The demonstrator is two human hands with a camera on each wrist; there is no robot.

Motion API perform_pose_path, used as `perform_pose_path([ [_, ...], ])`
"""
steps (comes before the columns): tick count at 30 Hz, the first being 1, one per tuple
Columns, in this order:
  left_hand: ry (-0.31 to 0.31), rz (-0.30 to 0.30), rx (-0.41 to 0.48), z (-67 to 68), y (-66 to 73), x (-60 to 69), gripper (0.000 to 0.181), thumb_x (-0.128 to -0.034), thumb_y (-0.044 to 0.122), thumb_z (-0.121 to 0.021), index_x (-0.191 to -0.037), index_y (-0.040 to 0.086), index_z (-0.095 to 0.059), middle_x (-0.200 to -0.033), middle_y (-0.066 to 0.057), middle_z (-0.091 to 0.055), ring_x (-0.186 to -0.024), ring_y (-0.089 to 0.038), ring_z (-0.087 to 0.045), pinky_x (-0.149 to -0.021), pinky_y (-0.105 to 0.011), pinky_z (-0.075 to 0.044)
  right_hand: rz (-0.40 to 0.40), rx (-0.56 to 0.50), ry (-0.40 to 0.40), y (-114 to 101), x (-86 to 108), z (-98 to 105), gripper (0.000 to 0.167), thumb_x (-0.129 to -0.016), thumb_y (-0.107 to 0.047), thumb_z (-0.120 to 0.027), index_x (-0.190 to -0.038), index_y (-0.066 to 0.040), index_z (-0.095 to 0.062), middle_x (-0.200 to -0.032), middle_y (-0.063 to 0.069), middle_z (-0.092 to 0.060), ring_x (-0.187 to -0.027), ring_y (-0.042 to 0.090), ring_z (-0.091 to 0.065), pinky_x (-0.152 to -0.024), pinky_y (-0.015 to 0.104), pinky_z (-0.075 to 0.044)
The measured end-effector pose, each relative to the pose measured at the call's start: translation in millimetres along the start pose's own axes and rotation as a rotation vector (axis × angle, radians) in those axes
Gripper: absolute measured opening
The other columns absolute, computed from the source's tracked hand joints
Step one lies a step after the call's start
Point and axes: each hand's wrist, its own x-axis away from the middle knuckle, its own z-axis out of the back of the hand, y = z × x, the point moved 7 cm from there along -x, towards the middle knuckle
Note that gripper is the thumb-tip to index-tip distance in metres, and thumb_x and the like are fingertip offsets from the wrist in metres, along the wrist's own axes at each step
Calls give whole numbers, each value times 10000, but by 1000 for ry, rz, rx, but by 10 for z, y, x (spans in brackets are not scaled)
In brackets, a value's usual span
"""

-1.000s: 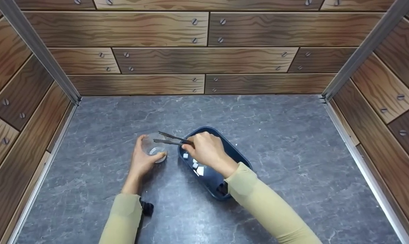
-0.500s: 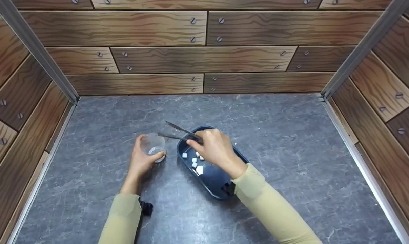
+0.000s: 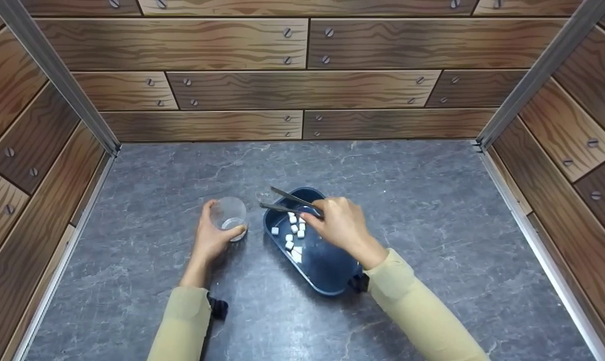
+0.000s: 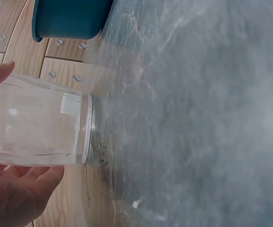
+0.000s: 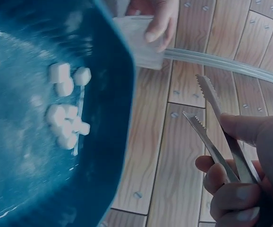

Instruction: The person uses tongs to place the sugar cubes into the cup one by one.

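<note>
A clear plastic cup (image 3: 230,209) steadied left of the dark-blue basin (image 3: 327,265), metal tongs (image 5: 216,104) held above its far part

Left of the basin, the left hand (image 3: 215,236) curls thumb and fingers around the cup, which stands upright on the grey marbled surface (image 3: 182,165), near the basin but not touching it; the side grip looks meant to keep it steady and leave its mouth free. Inside the basin, small white cubes (image 3: 301,233) lie loose toward the far left part, where the raised wall probably keeps them from straying. Over the basin, the right hand (image 3: 343,224) clasps the tongs near their joined end, so the toothed tips point left; the tips stand apart with nothing between them, seemingly because the hold is slack enough to let the arms spread
</note>
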Motion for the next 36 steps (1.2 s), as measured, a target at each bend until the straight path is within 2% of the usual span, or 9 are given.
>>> perform_pose_path([
  [6, 4, -2, -9, -2, -10, 4, 938, -676, 222, -890, -1428, 66, -351, -1427, -246, -415, -1285, -389, -417, -1062, -488, -346, 7, 17, -23, 131, 117, -46, 313, -883, -412, -715, -829, -104, -723, -546, -50, -435, -449, 78, -330, -397, 257, -253],
  [11, -7, 11, -29, 2, -11, 17, 944, -690, 257, -880, -1443, 86, -337, -1444, -225, -399, -1301, -379, -404, -1060, -489, -349, 26, 65, -41, 213, 201, -56, 322, -867, -422, -728, -881, -101, -751, -634, -8, -586, -508, 123, -471, -419, 308, -372],
  [15, -5, 6, -29, 6, -4, 21, 937, -692, 254, -880, -1440, 84, -341, -1447, -224, -397, -1306, -379, -399, -1063, -488, -345, 47, 88, -59, 255, 264, -81, 328, -856, -419, -740, -933, -101, -765, -768, 57, -685, -622, 206, -618, -478, 389, -480],
  [20, 2, 1, -17, 0, -5, 17, 932, -690, 243, -888, -1431, 82, -346, -1449, -227, -393, -1308, -385, -394, -1064, -496, -338, 57, 83, -100, 294, 320, -147, 321, -860, -407, -739, -968, -106, -770, -826, 71, -710, -683, 242, -661, -520, 440, -509],
  [24, 11, -8, -10, -7, -7, 8, 931, -685, 225, -890, -1427, 67, -351, -1448, -233, -401, -1306, -386, -399, -1067, -500, -335, 47, 81, -150, 330, 352, -206, 337, -868, -403, -731, -996, -94, -773, -859, 62, -724, -687, 209, -654, -540, 420, -510],
  [27, 22, -9, -12, -1, -1, 11, 928, -678, 217, -893, -1423, 68, -359, -1443, -236, -409, -1301, -388, -405, -1070, -494, -335, 29, 97, -187, 362, 371, -239, 328, -862, -414, -734, -942, -98, -776, -766, 24, -694, -596, 158, -578, -492, 368, -467],
  [30, 26, -13, -16, 4, 6, 11, 925, -677, 213, -893, -1420, 67, -361, -1440, -241, -411, -1301, -391, -405, -1071, -496, -333, 4, 106, -223, 399, 392, -272, 303, -850, -420, -745, -873, -119, -771, -646, -33, -602, -518, 128, -478, -445, 331, -399],
  [36, 28, -20, -16, 4, 12, 12, 916, -672, 205, -895, -1408, 65, -369, -1426, -243, -425, -1288, -387, -420, -1065, -486, -342, -18, 131, -280, 437, 430, -321, 266, -839, -443, -748, -784, -183, -755, -556, -93, -519, -483, 105, -462, -431, 331, -386],
])
